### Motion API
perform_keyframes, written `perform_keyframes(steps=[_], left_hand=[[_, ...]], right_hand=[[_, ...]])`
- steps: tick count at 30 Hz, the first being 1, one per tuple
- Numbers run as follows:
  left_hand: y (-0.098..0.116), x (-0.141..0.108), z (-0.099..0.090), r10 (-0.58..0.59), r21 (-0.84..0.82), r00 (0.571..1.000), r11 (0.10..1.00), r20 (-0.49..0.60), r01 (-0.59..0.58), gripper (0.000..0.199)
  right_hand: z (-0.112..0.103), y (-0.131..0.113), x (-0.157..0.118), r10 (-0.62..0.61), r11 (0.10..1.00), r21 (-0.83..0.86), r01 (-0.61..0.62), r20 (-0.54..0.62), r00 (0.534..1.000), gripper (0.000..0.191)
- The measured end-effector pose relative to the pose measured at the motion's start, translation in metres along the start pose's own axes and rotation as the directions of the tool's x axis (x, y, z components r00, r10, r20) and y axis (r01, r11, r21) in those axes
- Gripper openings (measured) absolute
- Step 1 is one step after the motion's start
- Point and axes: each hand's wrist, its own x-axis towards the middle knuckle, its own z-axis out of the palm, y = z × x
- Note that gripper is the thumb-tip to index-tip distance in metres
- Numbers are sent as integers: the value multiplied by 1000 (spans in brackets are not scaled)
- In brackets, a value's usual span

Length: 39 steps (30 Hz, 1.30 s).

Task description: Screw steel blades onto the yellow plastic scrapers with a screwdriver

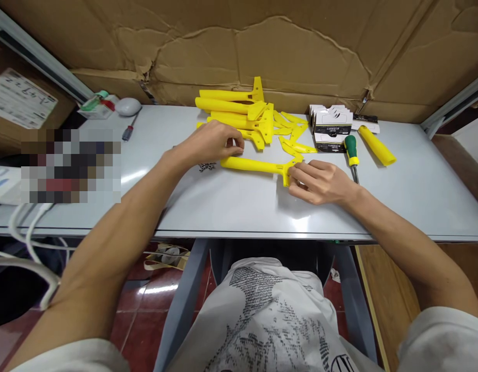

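Observation:
A yellow plastic scraper handle lies across the white desk, its wide head to the right. My right hand is closed on that head, with thumb and fingers pinching its edge. Above the handle's left end is my left hand, fingers curled and thumb against fingertips; whatever may be between them is hidden. Small dark screws lie in a loose pile just below my left hand. Behind both hands rests a heap of similar yellow scraper handles, beside flat yellow blade-like pieces.
Right of the yellow pieces are stacked black-and-white packages, a green-and-yellow screwdriver and a yellow tube. Far left are a small screwdriver, a white rounded object and cables. Cardboard walls the desk's back.

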Motion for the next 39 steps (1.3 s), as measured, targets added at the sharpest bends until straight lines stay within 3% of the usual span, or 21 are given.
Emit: perform_keyframes(steps=[3,8,11,13,19,22,27,31,36,39], left_hand=[[14,3,0,55,-83,987,994,-153,-69,25],[82,2,3,175,-297,872,894,-456,-335,10],[117,-2,8,245,-332,825,828,-509,-451,10],[127,-4,13,280,-322,803,808,-526,-493,10],[122,-6,21,281,-275,816,844,-504,-461,11],[122,-6,22,309,-273,800,825,-515,-494,11],[124,-5,23,373,-197,757,817,-537,-542,11],[124,-4,23,469,-60,680,798,-564,-600,8],[126,-7,20,466,64,709,855,-529,-515,7],[127,-9,18,506,139,683,844,-527,-518,9]], right_hand=[[-2,1,3,23,1000,3,-23,-99,995,25],[-5,0,5,75,994,93,-61,-161,984,20],[-5,-1,5,128,977,181,-109,-98,987,20],[-6,0,6,125,980,170,-104,-116,985,20],[-11,3,10,33,998,65,-15,-289,957,17],[-11,2,8,51,994,106,-21,-286,957,18],[-10,0,8,6,1000,20,0,-282,959,17],[-10,-2,7,41,997,76,-21,-268,963,16],[-10,-2,5,43,998,51,-31,-251,967,17],[-11,-1,7,75,989,140,-38,-267,961,15]])
